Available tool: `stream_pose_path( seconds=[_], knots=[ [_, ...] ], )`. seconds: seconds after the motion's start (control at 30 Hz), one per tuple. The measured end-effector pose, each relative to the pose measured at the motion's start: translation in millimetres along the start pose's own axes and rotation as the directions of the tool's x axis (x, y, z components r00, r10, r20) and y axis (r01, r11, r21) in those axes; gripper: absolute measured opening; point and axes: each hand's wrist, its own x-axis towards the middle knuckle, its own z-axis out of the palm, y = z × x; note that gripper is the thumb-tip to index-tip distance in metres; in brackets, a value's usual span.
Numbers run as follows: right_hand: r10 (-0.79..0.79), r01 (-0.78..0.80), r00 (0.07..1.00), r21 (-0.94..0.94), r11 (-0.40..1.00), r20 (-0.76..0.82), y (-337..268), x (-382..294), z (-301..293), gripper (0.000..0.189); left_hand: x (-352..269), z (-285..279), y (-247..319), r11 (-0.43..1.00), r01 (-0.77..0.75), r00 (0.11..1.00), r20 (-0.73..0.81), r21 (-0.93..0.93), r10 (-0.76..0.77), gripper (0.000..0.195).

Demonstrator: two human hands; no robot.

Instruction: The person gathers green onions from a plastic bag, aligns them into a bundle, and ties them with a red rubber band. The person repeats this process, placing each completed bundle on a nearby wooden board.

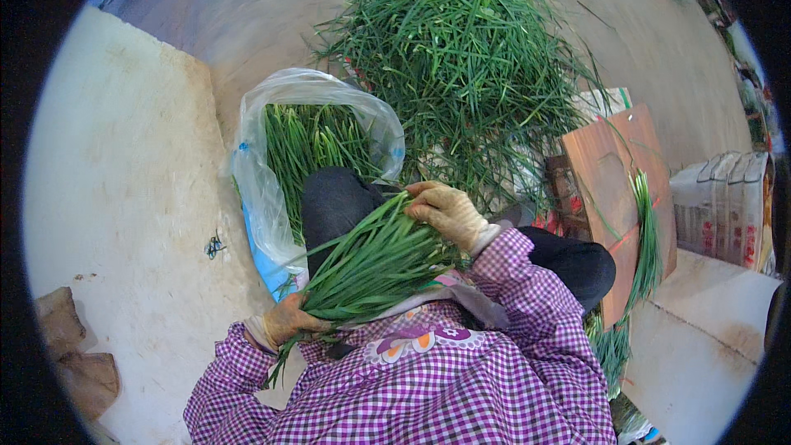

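Observation:
A bunch of long green leafy stalks, like garlic chives (377, 259), lies across my lap. My left hand (293, 320), in a worn light glove, grips its leaf end at the lower left. My right hand (446, 210), in a similar glove, has its fingers on the pale stem end at the upper right. Beyond my knee, a clear plastic bag (250, 117) stands open with more chives (321, 142) inside. A large loose heap of chives (457, 43) lies ahead on the floor.
To my right, a tilted wooden board (609, 167) carries a small bunch of chives (646, 241). Past it stands a wrapped stack with red print (717, 210). Dark ties (214, 247) lie on the pale surface at left, with brown sacking (86, 377) at its edge.

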Motion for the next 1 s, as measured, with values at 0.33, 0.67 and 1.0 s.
stream_pose_path(
  seconds=[0.33, 0.67, 1.0],
  knots=[
    [0.752, -0.605, 0.655, 0.545, 0.581, -0.075, 56, -4, -25, 0.047, -12, -6, 8, 0.991, 0.011, 1.000, -0.013, -0.130, -0.013, 0.069],
    [0.556, -0.244, 0.831, 0.884, 0.398, -0.021, 60, -12, -29, 0.020, -29, -39, -6, 0.814, -0.054, 0.996, 0.025, -0.578, 0.084, 0.042],
    [0.319, -0.323, 0.936, 0.732, 0.600, 0.151, -7, -13, 43, 0.041, -21, -24, -32, 0.834, -0.003, 0.998, 0.051, -0.551, 0.037, 0.042]
  ],
)
